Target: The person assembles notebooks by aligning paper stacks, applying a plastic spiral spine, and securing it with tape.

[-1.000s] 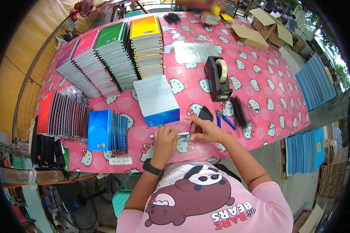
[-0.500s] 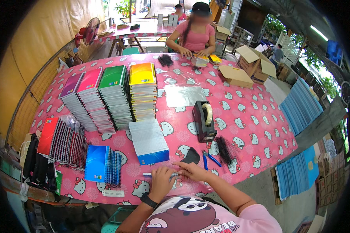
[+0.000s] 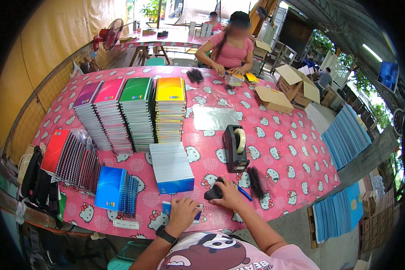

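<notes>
My left hand [image 3: 183, 215] is closed over a small blue-covered notebook [image 3: 166, 208] at the table's near edge, hiding most of it. A thin dark spiral coil [image 3: 217, 209] runs from the notebook's right side to beneath my right wrist. My right hand [image 3: 228, 197] has its thumb and fingers around a flat black piece [image 3: 213, 192], whose material I cannot make out. Just right of that hand lie blue-handled pliers [image 3: 245, 193], partly covered. Beyond my left hand rests an open stack of white lined pages with a blue cover [image 3: 175, 186].
Tall stacks of spiral notebooks in purple, pink, green and yellow [image 3: 170, 90] stand at left, with red [image 3: 55, 150] and blue ones [image 3: 110, 186] nearer. A tape dispenser [image 3: 235, 150] and loose black coils [image 3: 257, 182] are at right. Across the table [image 3: 292, 144], a person handles yellow notebooks near cardboard boxes [image 3: 274, 99].
My right hand has left the notebook's side and taken hold of the black piece, shifting it slightly nearer. The coil is now exposed. My left hand stays on the notebook.
</notes>
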Motion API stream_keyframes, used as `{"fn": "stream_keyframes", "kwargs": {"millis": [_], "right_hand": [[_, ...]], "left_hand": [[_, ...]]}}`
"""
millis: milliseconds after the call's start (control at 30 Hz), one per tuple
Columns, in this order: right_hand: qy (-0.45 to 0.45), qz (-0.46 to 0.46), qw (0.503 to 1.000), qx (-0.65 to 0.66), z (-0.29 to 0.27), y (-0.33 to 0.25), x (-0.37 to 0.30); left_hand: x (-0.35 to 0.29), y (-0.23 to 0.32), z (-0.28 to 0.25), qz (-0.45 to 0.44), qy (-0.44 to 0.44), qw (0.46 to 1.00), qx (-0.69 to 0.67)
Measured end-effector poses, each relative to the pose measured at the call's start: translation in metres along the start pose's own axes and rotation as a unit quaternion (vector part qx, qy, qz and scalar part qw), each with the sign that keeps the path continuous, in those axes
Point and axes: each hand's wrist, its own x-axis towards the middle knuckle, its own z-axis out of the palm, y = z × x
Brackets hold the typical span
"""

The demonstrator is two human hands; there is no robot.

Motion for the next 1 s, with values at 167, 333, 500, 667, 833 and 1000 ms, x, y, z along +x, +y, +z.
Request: {"fn": "stream_keyframes", "kwargs": {"millis": [167,333,500,667,833,1000], "right_hand": [[-0.010,0.005,1.000,0.000,-0.005,-0.007,0.003],[-0.059,-0.017,0.949,0.308,-0.029,-0.020,0.004],[-0.232,-0.100,0.793,0.555,-0.021,-0.012,-0.006],[-0.167,-0.042,0.913,0.369,-0.012,-0.023,-0.001],[-0.251,-0.067,0.817,0.514,-0.018,-0.032,-0.001],[-0.203,-0.064,0.860,0.464,-0.021,-0.033,0.009]], "left_hand": [[-0.003,-0.003,0.001,0.019,0.012,1.000,-0.002],[-0.004,-0.007,-0.007,0.007,-0.001,1.000,0.029],[-0.014,-0.026,-0.007,-0.006,0.007,1.000,0.020],[-0.014,-0.024,-0.007,0.013,0.012,1.000,0.004],[-0.015,-0.023,-0.007,-0.010,0.024,0.999,-0.026],[-0.016,-0.020,-0.007,-0.036,0.027,0.998,-0.045]]}}
